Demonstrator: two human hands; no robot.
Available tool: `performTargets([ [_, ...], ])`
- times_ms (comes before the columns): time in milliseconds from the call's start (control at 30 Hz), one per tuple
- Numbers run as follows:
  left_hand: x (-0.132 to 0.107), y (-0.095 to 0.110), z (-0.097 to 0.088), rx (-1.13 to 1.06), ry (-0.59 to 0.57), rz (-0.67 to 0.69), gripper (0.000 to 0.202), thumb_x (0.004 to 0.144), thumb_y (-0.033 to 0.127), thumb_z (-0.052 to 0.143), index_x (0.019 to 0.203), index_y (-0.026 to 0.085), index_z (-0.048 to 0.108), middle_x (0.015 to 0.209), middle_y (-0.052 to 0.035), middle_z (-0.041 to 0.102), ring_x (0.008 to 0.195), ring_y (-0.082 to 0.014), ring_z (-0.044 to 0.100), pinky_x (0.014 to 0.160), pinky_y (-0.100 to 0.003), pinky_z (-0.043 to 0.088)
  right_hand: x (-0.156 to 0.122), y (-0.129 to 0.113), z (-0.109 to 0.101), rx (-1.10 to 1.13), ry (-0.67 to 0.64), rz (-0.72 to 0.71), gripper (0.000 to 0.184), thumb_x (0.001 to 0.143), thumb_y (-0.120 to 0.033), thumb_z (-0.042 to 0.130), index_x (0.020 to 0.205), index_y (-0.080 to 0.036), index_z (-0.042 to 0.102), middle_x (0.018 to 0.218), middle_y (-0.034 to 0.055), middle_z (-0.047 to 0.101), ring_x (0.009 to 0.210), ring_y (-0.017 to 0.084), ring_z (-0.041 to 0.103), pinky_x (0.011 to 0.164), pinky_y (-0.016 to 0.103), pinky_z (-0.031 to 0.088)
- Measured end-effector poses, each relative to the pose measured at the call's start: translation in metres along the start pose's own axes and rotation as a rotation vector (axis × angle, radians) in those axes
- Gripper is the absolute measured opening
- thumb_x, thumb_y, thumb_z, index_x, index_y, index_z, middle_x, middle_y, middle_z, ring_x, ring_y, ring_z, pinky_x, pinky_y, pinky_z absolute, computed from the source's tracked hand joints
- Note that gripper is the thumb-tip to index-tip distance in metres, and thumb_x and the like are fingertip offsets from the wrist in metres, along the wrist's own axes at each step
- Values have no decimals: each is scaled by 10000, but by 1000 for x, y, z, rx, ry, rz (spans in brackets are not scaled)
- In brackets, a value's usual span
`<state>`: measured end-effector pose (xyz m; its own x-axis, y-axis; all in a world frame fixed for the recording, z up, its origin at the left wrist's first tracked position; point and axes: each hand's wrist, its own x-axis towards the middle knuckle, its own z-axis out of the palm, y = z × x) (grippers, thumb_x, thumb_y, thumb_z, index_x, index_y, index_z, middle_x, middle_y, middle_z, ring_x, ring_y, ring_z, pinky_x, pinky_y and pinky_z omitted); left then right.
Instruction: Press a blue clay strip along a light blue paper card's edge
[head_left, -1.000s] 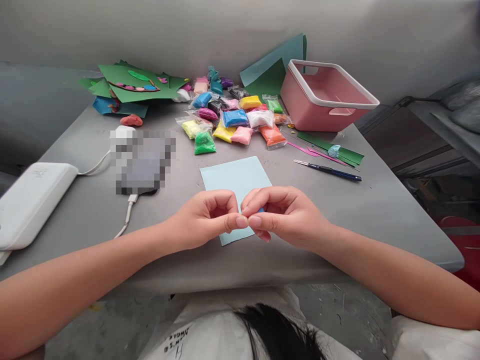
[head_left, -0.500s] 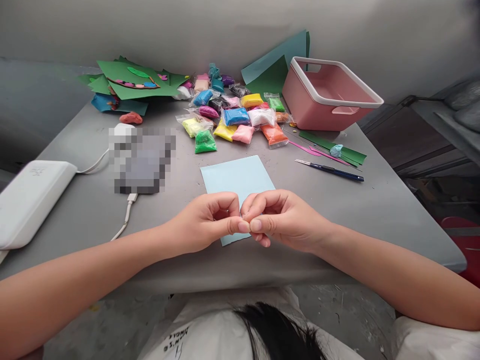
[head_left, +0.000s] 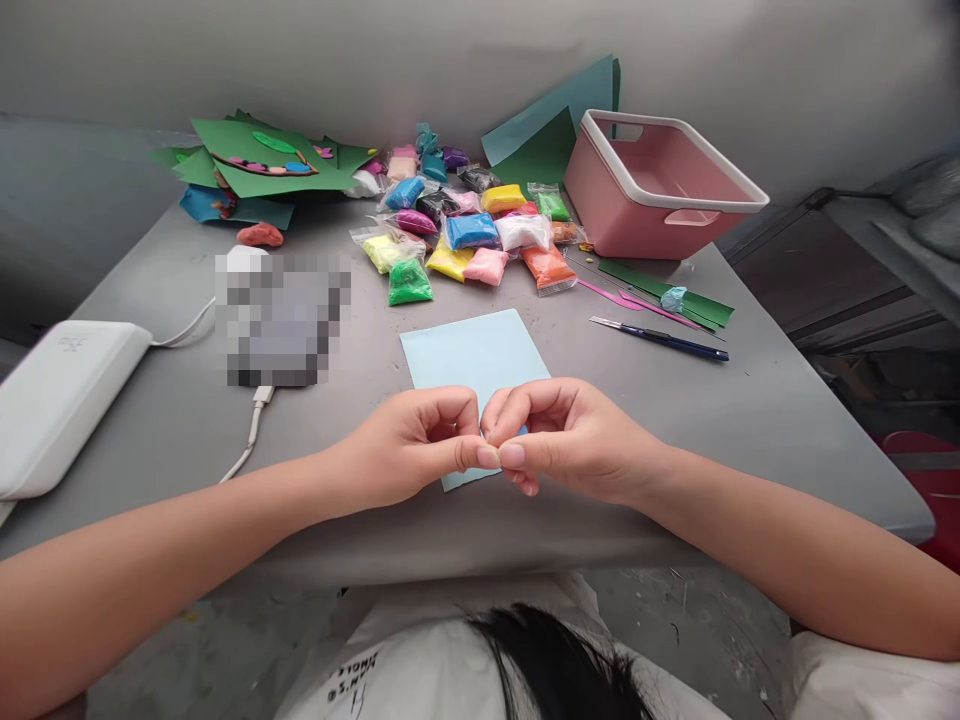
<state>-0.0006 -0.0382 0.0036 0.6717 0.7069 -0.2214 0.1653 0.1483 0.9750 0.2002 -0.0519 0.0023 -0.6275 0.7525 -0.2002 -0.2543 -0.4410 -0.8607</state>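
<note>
My left hand (head_left: 427, 440) and my right hand (head_left: 574, 435) meet over the near part of a light blue sheet of paper (head_left: 476, 350), with their thumb tips touching. In my right hand a small piece of blue clay (head_left: 523, 430) shows between the curled forefinger and the thumb; most of it is hidden. The fingers of my left hand are closed in a pinch against the right fingertips, and whatever lies between them is covered.
Several bags of coloured clay (head_left: 471, 232) lie behind the paper. A pink basket (head_left: 637, 205) stands at back right, near a craft knife (head_left: 660, 338) and green paper strips (head_left: 637, 283). On the left are a white power bank (head_left: 75, 400), a blurred device (head_left: 285, 320) and green paper sheets (head_left: 262, 175).
The blue clay, barely visible before, now shows between my right thumb and forefinger. My fingertips have shifted slightly; both hands stay in the same place.
</note>
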Motion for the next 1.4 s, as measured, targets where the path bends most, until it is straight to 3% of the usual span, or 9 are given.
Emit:
performTargets([
  [167,-1,0,0,10,11,-2,480,750,542,765,638,197,452,577,48,468,567,-112,445,524,-230,271,1,2,-1,4,21,13,131,684,-206,878,733,-171,762,725,5,678,578,69,573,489,188,521],
  [333,0,3,0,23,21,33,513,752,588,751,622,192,451,546,74,388,510,-72,299,481,-215,230,4,1,-2,10,18,18,165,651,-220,903,726,-171,765,717,8,677,599,74,576,494,183,520],
  [500,1,6,-1,45,32,51,571,761,698,684,634,198,441,538,74,377,488,-65,263,449,-212,206,4,-1,-6,-52,29,-53,128,753,-288,848,798,-187,784,741,14,684,608,78,589,527,202,537],
  [633,0,5,-2,128,116,66,545,789,684,656,641,199,456,537,72,360,495,-74,279,450,-212,226,0,-1,-2,-278,127,-237,113,753,-273,842,828,-204,792,820,29,704,650,104,612,537,233,549],
  [867,-2,0,0,379,286,184,378,896,441,591,643,200,447,553,61,382,514,-86,307,482,-220,270,-4,1,3,-798,346,-579,55,824,-255,759,798,-224,796,779,45,708,639,134,621,484,258,494],
  [1100,-1,0,-2,468,345,260,348,920,368,561,644,206,425,575,61,404,519,-91,322,494,-226,296,-7,-6,3,-944,359,-632,230,949,-330,616,749,-219,643,766,36,629,706,156,578,609,305,464],
  [1200,-2,1,-2,475,326,247,294,963,365,493,717,204,500,639,35,516,559,-106,411,537,-233,350,-6,-12,-7,-897,435,-567,412,1008,-469,486,682,-220,519,705,21,522,670,157,512,620,320,420],
  [1300,-4,0,-4,476,297,252,253,990,352,447,828,200,568,728,6,617,610,-117,494,582,-239,401,-3,-25,-31,-997,591,-579,491,974,-540,522,599,-228,459,610,-3,403,597,153,429,592,327,362],
  [1400,-4,-4,-7,523,286,282,210,987,332,470,895,200,605,793,-10,663,681,-132,572,600,-240,437,1,-41,-65,-1233,822,-620,245,891,-456,676,755,-255,639,656,1,456,639,171,449,644,340,394],
])
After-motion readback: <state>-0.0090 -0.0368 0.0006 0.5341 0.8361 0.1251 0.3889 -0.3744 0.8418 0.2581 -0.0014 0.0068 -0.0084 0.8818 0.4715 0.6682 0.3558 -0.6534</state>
